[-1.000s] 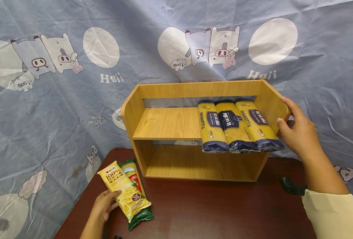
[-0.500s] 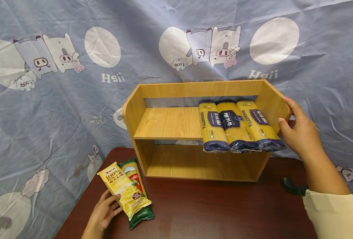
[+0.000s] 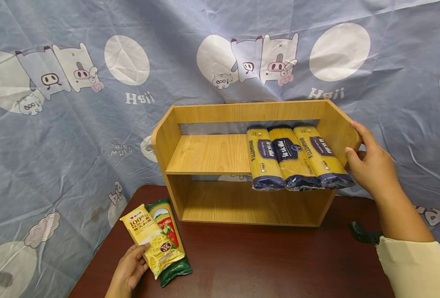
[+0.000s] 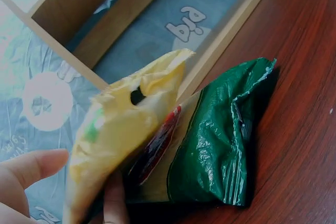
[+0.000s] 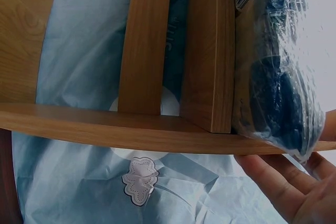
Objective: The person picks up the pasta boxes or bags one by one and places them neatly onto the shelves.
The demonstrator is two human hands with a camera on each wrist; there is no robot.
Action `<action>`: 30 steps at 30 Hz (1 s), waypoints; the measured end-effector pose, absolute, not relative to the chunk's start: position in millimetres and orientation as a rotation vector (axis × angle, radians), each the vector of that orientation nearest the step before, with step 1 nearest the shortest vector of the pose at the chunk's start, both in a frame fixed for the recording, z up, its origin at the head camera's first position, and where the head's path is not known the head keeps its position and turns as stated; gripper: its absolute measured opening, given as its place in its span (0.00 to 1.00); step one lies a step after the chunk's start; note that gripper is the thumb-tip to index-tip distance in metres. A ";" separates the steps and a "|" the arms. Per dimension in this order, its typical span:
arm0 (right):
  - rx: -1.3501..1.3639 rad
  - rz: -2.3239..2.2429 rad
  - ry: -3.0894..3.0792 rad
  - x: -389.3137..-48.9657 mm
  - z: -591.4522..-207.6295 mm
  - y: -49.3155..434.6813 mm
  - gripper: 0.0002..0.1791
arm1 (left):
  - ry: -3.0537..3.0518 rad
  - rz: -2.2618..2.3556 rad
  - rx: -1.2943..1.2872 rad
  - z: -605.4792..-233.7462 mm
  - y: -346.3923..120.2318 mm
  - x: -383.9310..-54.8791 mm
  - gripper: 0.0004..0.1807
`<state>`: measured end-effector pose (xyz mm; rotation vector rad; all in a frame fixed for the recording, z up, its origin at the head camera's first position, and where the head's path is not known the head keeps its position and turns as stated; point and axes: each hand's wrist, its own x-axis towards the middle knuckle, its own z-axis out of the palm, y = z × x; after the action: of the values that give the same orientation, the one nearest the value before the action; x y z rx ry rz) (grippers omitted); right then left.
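Note:
My left hand [image 3: 128, 267] holds the left edge of a yellow pasta packet [image 3: 149, 238], thumb on top and fingers under it. The packet slants over a green-ended pasta packet [image 3: 175, 271] with a red label, which lies on the table. In the left wrist view a finger [image 4: 114, 198] reaches between the yellow packet [image 4: 123, 129] and the green one. My right hand [image 3: 374, 165] grips the right side panel of a two-tier wooden shelf [image 3: 208, 153], thumb inside and fingers outside. In the right wrist view its fingers [image 5: 268, 179] show beyond the panel edge.
Three spaghetti packs [image 3: 266, 161] lie side by side on the right of the upper tier, their ends jutting past its front edge. The shelf stands on a dark red table [image 3: 249, 256] before a printed cloth [image 3: 74, 145]. A black strap-like object [image 3: 365, 234] lies near the right forearm.
My left hand has taken a deeper hold of the yellow packet and drawn it slightly down and left. More of the green packet's label shows. The right hand stays on the shelf.

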<state>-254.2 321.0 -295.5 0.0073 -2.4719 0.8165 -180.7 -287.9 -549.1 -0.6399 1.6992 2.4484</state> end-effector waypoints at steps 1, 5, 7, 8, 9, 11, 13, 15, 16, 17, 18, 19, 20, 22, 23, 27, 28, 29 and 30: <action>0.005 0.815 -2.471 -254.0 -295.2 321.0 0.38 | 1.688 2.463 -0.634 -549.2 -287.7 -180.7 0.23; -0.004 0.813 -2.473 -253.6 -294.3 321.2 0.37 | 1.660 2.478 -0.601 -552.2 -286.7 -181.0 0.21; -0.005 0.812 -2.474 -253.4 -294.2 321.5 0.37 | 1.633 2.485 -0.610 -554.5 -285.6 -180.9 0.20; -0.003 0.813 -2.474 -253.3 -294.2 321.6 0.37 | 1.620 2.490 -0.616 -555.9 -285.1 -180.7 0.19; -0.001 0.811 -2.475 -253.2 -294.4 321.7 0.38 | 1.612 2.492 -0.618 -557.0 -284.6 -180.2 0.19; 0.002 0.802 -2.476 -252.9 -294.8 321.4 0.38 | 1.592 2.509 -0.640 -558.8 -283.3 -179.2 0.18; 0.003 0.802 -2.475 -252.8 -295.4 320.7 0.38 | 1.565 2.532 -0.665 -559.4 -281.5 -178.1 0.18; 0.004 0.805 -2.475 -253.1 -295.9 319.9 0.38 | 1.556 2.543 -0.673 -559.3 -279.9 -177.3 0.18; 0.001 0.805 -2.475 -253.0 -296.2 319.7 0.38 | 1.550 2.546 -0.673 -559.0 -278.8 -177.4 0.18; 0.001 0.806 -2.474 -253.0 -296.3 319.7 0.38 | 1.547 2.548 -0.662 -558.6 -277.9 -177.5 0.19; -0.001 0.803 -2.472 -253.1 -296.5 319.8 0.38 | 1.544 2.548 -0.648 -558.5 -277.2 -177.8 0.20; -0.002 0.799 -2.471 -253.1 -296.5 319.9 0.38 | 1.536 2.552 -0.633 -558.1 -276.3 -178.2 0.21; -0.002 0.796 -2.470 -253.2 -296.6 320.1 0.38 | 1.533 2.556 -0.626 -557.8 -275.4 -178.6 0.22; 0.000 0.784 -2.464 -253.4 -296.6 320.5 0.38 | 1.522 2.564 -0.605 -557.7 -273.8 -179.2 0.23; 0.001 0.783 -2.463 -253.4 -296.8 320.7 0.38 | 1.515 2.569 -0.598 -558.0 -273.1 -179.5 0.23; 0.005 0.793 -2.465 -253.6 -297.4 321.0 0.38 | 1.507 2.571 -0.583 -560.3 -271.3 -178.4 0.18; 0.005 0.798 -2.467 -253.7 -297.5 321.1 0.38 | 1.506 2.570 -0.581 -560.5 -270.7 -177.8 0.18; 0.005 0.804 -2.469 -253.7 -297.5 321.1 0.38 | 1.499 2.569 -0.582 -560.9 -270.3 -177.5 0.18; 0.007 0.808 -2.469 -253.8 -297.5 321.2 0.38 | 1.495 2.569 -0.584 -560.9 -269.7 -177.0 0.18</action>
<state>-253.8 321.2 -297.5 0.0070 -2.4686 0.8078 -177.0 -269.7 -560.9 -0.5838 1.4954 2.5691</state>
